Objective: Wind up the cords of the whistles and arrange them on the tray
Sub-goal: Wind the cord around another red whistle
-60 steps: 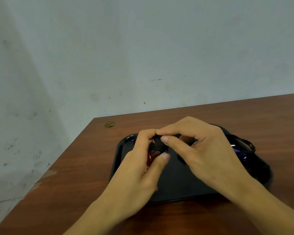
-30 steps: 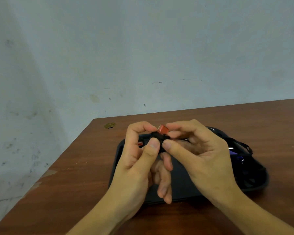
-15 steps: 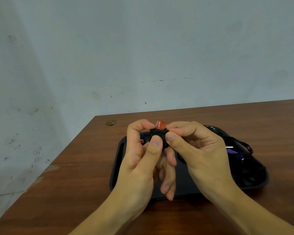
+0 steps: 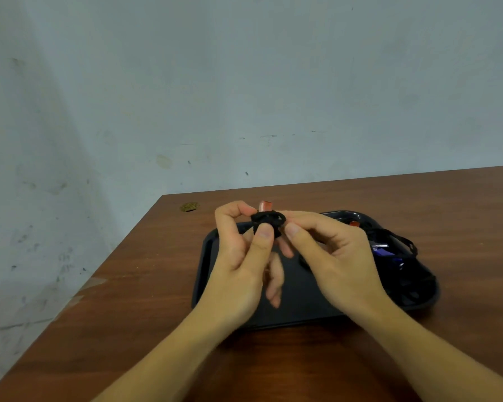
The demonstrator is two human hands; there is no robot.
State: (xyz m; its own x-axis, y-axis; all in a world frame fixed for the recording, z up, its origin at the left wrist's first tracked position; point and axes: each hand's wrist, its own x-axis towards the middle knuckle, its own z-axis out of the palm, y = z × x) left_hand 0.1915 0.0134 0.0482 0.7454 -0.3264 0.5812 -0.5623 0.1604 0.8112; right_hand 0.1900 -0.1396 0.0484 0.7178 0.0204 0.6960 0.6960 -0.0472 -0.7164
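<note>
Since a moment ago we have lifted the red whistle slightly, both our left hand and right hand pinching its wound black cord above the tray's far-left corner.

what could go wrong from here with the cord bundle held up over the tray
1. The black wound cord around the red whistle is pinched only by the fingertips of the left hand and right hand; a slip may let it unwind.
2. Loose black cords lie piled at the right end of the black plastic tray and could snag the bundle when it is set down.
</note>
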